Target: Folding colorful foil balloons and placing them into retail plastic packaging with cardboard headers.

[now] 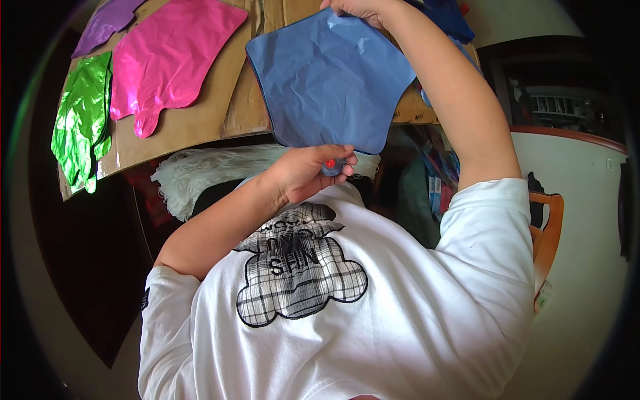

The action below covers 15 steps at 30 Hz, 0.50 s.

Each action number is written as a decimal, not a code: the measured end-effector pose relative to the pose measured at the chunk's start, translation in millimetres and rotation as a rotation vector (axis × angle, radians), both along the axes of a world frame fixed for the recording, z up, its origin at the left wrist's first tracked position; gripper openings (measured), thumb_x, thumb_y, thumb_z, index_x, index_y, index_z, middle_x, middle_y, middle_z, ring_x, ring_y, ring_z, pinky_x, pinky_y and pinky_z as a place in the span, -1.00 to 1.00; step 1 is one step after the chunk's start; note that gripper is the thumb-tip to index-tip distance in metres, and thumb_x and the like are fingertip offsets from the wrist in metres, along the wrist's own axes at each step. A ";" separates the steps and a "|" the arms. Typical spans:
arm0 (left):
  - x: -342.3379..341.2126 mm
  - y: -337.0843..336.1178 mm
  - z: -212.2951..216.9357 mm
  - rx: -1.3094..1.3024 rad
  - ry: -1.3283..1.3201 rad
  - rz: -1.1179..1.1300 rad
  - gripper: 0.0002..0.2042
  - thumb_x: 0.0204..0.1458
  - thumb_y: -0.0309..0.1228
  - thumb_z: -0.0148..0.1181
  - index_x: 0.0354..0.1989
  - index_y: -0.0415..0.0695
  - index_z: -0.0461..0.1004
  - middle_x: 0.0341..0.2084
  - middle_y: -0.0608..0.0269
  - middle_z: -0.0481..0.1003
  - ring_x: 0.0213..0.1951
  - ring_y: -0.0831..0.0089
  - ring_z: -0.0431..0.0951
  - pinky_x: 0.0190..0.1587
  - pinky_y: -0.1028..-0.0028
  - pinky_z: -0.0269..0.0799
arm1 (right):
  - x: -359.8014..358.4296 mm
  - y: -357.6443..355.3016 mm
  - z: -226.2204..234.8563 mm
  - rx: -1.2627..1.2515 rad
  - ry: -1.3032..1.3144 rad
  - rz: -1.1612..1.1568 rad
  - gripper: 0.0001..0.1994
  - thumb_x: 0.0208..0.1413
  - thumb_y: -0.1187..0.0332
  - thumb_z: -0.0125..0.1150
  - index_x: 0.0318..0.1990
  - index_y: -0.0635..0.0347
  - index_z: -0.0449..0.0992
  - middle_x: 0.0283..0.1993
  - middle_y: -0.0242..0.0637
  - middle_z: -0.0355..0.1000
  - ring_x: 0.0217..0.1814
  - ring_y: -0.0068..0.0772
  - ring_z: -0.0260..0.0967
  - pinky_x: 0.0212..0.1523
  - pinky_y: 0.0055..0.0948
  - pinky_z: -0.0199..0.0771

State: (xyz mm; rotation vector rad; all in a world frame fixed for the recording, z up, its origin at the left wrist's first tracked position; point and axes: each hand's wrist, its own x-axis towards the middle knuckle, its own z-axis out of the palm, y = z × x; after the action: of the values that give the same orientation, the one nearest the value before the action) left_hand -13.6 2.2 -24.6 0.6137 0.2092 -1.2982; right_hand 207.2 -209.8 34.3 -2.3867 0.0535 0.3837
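A flat blue foil balloon (333, 80), star-like with blunt points, hangs over the near edge of the cardboard. My left hand (310, 170) is closed on its lower end, fingers pinched round the grey tab, where a small red spot shows. At the balloon's far edge, my right hand (363, 9) grips the upper corner; its fingertips are partly cut off by the frame's top. A darker layer peeks out along the balloon's left edge; I cannot tell whether it is a second sheet.
Flat pink foil balloons (167, 57), shiny green ones (80, 120) and a purple one (107, 23) lie on the cardboard (200, 133) at left. More dark blue foil (450, 20) is at far right. White strands (193, 177) hang below the cardboard edge. A wooden chair (550, 233) stands at right.
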 end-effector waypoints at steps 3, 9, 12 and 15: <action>1.0 -2.7 11.3 0.042 -0.048 -0.007 -0.84 0.19 -0.33 0.11 -0.21 -0.17 0.45 -0.30 0.32 0.49 -0.29 0.53 0.47 -0.15 0.50 0.39 | 1.7 -4.9 -5.1 -0.018 0.004 -0.007 -0.76 -0.09 0.49 0.21 -0.22 0.18 0.66 -0.31 -0.16 0.57 -0.35 -0.33 0.46 -0.33 -0.30 0.47; 1.5 -5.5 -0.4 0.012 0.019 -0.037 -0.81 0.23 -0.29 0.08 -0.21 -0.17 0.45 -0.32 0.32 0.49 -0.30 0.54 0.49 -0.25 0.50 0.45 | -3.4 -6.1 7.9 0.153 0.113 -0.061 -0.72 -0.06 0.58 0.03 -0.16 0.29 0.54 -0.36 -0.36 0.44 -0.37 -0.58 0.36 -0.33 -0.55 0.43; 3.2 -3.7 14.7 0.091 0.045 -0.017 -0.81 0.23 -0.31 0.08 -0.19 -0.18 0.44 -0.32 0.30 0.49 -0.30 0.51 0.51 -0.28 0.50 0.50 | -15.9 10.8 26.0 0.143 0.103 -0.059 -0.75 -0.03 0.57 0.04 -0.17 0.29 0.54 -0.36 -0.33 0.46 -0.38 -0.56 0.37 -0.35 -0.54 0.43; 4.2 -5.8 15.4 0.108 0.088 0.019 -0.82 0.22 -0.35 0.09 -0.16 -0.21 0.42 -0.31 0.25 0.49 -0.27 0.48 0.54 -0.30 0.54 0.51 | -19.2 11.7 24.1 0.144 0.036 -0.077 -0.80 0.02 0.54 0.06 -0.21 0.29 0.57 -0.38 -0.29 0.49 -0.40 -0.53 0.38 -0.40 -0.50 0.41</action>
State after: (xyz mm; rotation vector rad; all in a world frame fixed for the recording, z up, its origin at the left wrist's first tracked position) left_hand -9.5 -3.6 -9.2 0.6457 0.3585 -1.3024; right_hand 188.0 -198.1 58.4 -2.2290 0.1297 0.3808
